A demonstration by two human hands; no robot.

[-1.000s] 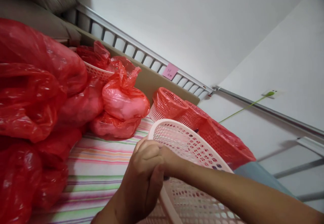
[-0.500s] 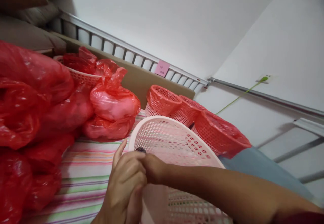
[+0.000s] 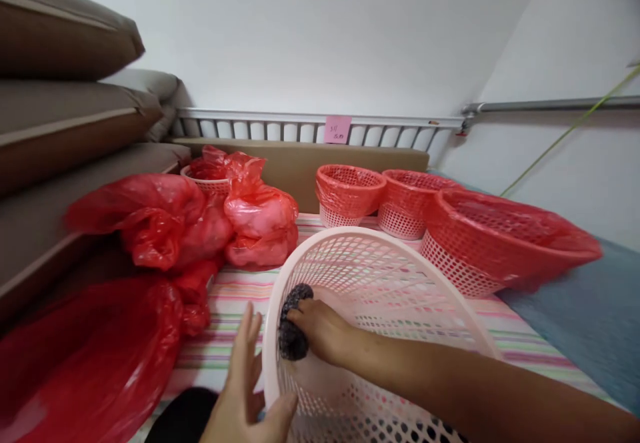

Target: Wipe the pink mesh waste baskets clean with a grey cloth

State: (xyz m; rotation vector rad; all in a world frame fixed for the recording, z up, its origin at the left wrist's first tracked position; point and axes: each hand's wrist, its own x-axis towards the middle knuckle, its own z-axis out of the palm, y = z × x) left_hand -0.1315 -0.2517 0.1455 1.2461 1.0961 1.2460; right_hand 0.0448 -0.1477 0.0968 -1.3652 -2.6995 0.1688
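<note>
A large pale pink plastic basket [image 3: 345, 235] with lattice walls stands tilted in front of me. Inside it, near its left wall, my right hand [image 3: 323, 329] grips a dark grey, speckled cloth [image 3: 294, 341]. The cloth is bunched against the basket's inner side. My left hand [image 3: 250, 389] is outside the basket at its lower left rim, with fingers spread apart and nothing held; its thumb lies by the rim.
Red plastic bags [image 3: 263, 213] lie on the striped sheet [image 3: 240, 289] to the left. Several red-lined baskets [image 3: 350, 186] stand at the back right. Grey-brown cushions [image 3: 65, 109] are stacked at the far left. A pink note [image 3: 337, 129] hangs on the rail.
My hands, together at the rim before, have come apart. The right is now inside the basket with the dark cloth more visible; the left has opened. The view has levelled.
</note>
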